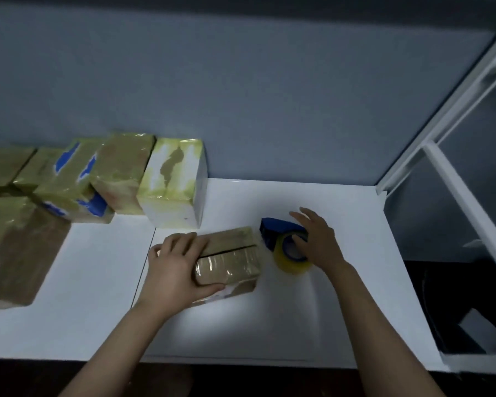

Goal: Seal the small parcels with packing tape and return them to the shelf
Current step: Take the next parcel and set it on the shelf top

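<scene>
A small brown cardboard parcel (232, 257) lies on the white shelf surface (341, 296), its top flaps meeting at a dark seam and partly covered with clear tape. My left hand (175, 265) grips its left end, thumb along the near side. Just right of the parcel sits a blue tape dispenser (272, 228) with a yellowish roll of packing tape (291, 260). My right hand (317, 239) rests over the dispenser and roll, fingers curled onto it.
Several taped parcels (69, 179) stand in a row at the back left against the grey wall, one white-sided (173, 184). A larger brown parcel (15, 247) is at far left. A white shelf frame (453, 179) rises at right.
</scene>
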